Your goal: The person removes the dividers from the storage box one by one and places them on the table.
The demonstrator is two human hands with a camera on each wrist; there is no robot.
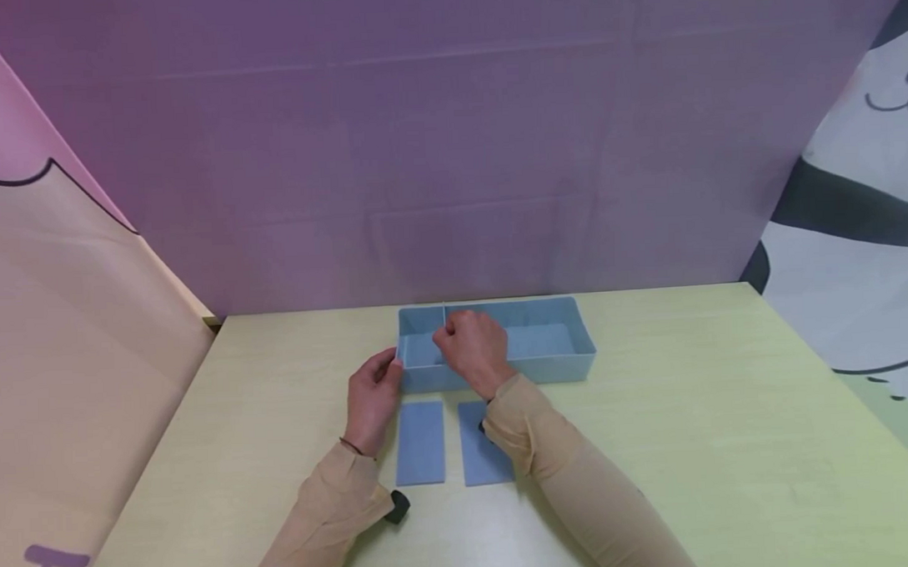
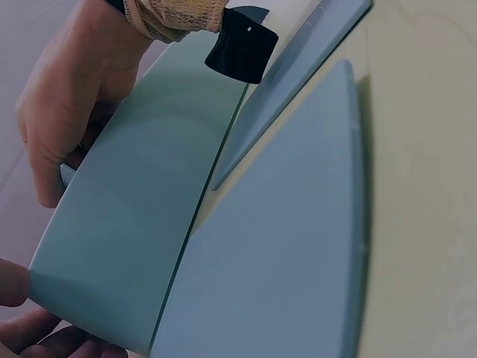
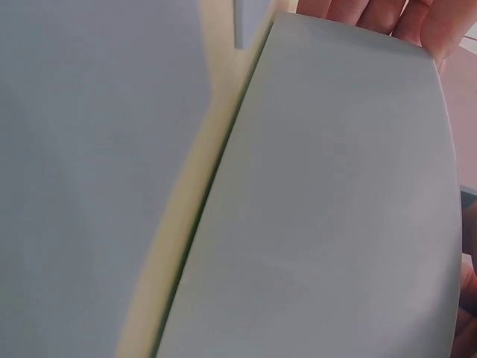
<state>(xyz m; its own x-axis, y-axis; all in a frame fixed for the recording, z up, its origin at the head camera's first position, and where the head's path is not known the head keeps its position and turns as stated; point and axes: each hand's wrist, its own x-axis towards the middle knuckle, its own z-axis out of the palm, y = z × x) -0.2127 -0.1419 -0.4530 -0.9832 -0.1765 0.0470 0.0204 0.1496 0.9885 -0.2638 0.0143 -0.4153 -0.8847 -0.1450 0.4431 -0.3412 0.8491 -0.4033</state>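
A long blue-grey storage box [image 1: 555,368] stands lengthwise near the back of the table. At its left end my left hand [image 1: 372,401] holds the wall, with bent fingers against the outside and the thumb by the rim. My right hand [image 1: 477,349] reaches over the front wall and grips a thin divider [image 1: 444,310] standing crosswise inside, left of the middle. In the left wrist view, a small bit of the divider [image 2: 67,174] shows under the right fingers; the front wall hides the rest. The right wrist view shows the box's front wall [image 3: 320,186] close up.
Two flat blue panels lie in front of the box: a left panel [image 1: 420,443] and a right panel [image 1: 476,449], the latter partly under the right sleeve. The pale wooden table [image 1: 692,442] meets a purple backdrop [image 1: 464,150] behind the box.
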